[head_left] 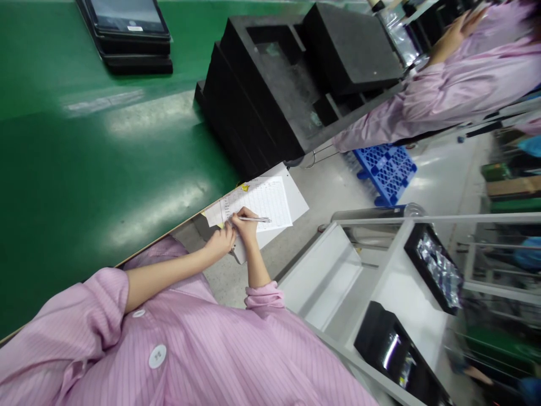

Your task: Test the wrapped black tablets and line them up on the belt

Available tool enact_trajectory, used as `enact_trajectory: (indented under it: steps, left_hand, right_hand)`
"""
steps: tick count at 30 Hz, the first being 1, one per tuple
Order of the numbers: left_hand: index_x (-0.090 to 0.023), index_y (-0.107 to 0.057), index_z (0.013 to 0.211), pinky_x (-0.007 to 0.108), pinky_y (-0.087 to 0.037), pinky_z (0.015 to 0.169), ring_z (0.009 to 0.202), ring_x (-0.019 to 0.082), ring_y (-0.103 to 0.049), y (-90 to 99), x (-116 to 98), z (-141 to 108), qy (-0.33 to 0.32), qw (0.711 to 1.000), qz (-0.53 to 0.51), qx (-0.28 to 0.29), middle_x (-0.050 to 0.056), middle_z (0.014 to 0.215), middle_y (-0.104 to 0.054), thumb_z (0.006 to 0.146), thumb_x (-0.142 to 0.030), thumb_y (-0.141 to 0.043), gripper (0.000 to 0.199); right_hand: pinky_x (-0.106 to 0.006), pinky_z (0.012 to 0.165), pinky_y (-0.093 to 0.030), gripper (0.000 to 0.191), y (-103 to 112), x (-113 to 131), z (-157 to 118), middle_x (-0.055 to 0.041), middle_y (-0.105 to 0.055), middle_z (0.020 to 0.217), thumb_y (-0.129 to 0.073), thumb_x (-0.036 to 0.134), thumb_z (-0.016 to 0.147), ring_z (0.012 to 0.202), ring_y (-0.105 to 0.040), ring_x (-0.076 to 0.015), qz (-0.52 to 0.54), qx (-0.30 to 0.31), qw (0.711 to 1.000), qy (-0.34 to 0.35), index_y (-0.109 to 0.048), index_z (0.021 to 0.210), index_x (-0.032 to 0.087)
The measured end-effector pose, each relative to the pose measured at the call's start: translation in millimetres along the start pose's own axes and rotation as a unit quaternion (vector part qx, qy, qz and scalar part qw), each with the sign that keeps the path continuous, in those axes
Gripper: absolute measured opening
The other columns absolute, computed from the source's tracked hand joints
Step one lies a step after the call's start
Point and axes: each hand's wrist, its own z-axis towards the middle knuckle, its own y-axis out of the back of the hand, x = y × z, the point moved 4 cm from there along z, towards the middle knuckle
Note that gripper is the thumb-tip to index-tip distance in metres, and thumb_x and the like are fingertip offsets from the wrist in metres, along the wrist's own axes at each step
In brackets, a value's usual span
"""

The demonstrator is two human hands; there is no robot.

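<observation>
My right hand (245, 224) is closed round a slim silver pen (258, 219). The pen lies low over a printed paper form (274, 198) with a table of rows. Close beside it, my left hand (220, 240) has its fingers bent together at the form's near edge, seemingly pinching it; the fingertips are partly hidden. Beneath the form is a larger white sheet or board (298, 198), reaching past the green table's edge. A yellow mark or clip (244, 188) shows at the form's upper side.
Black foam trays (262, 96) are stacked at the table's edge. Black-framed tablets (127, 28) lie on the green table (84, 169). A co-worker's pink sleeve (456, 90) is at upper right. A blue pallet (386, 172) stands on the floor; a white rack (406, 282) holds black trays.
</observation>
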Motion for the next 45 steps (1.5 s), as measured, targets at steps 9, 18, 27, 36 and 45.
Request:
enact_trajectory:
  steps: [9,18,27,36,45]
  left_hand:
    - [-0.004,-0.053,0.138,0.033,-0.049,0.069,0.092,0.025,-0.068,-0.1,-0.7,1.6,0.009,1.000,-0.004,0.013,0.032,0.140,-0.054,0.098,-0.008,-0.034,0.045]
    - [-0.004,-0.053,0.139,0.034,-0.051,0.070,0.092,0.026,-0.069,1.4,0.0,1.4,0.008,1.000,-0.021,0.012,0.033,0.141,-0.053,0.099,-0.008,-0.032,0.045]
    - [-0.005,-0.053,0.139,0.034,-0.050,0.070,0.093,0.027,-0.068,0.0,0.9,0.9,0.017,0.999,-0.044,0.013,0.032,0.141,-0.053,0.099,-0.012,-0.035,0.044]
    - [-0.004,-0.053,0.138,0.033,-0.048,0.069,0.092,0.026,-0.068,1.8,1.0,0.9,0.008,1.000,-0.028,0.011,0.033,0.140,-0.053,0.099,-0.010,-0.031,0.045]
    - [-0.006,-0.052,0.142,0.035,-0.053,0.071,0.096,0.027,-0.070,-4.2,1.6,1.7,0.012,0.999,-0.038,0.013,0.032,0.143,-0.050,0.097,-0.006,-0.033,0.049]
  right_hand:
    - [-0.027,0.052,-0.029,0.028,0.2,-1.1,-1.2,0.0061,-0.042,0.049,-0.060,0.029,0.071,0.051,-0.037,-0.0121,-0.002,-0.003,1.000,0.006,-0.040,0.053,0.023]
    - [-0.027,0.053,-0.029,0.029,0.9,0.9,-0.9,0.0060,-0.040,0.049,-0.060,0.029,0.072,0.052,-0.036,-0.0121,-0.008,-0.001,1.000,0.005,-0.039,0.053,0.024]
    - [-0.028,0.053,-0.028,0.029,0.7,-0.5,-0.7,0.0062,-0.038,0.050,-0.059,0.029,0.071,0.052,-0.035,-0.0120,-0.017,0.006,1.000,0.005,-0.037,0.053,0.024]
    - [-0.027,0.053,-0.026,0.029,-1.9,-2.7,-1.5,0.0070,-0.035,0.050,-0.060,0.026,0.070,0.053,-0.032,-0.0115,-0.007,0.003,1.000,0.015,-0.036,0.053,0.023]
    - [-0.027,0.045,-0.025,0.036,33.9,-30.1,14.7,0.0088,-0.030,0.046,-0.047,0.045,0.087,0.043,-0.027,-0.0116,0.032,-0.058,0.997,-0.033,-0.029,0.062,0.027]
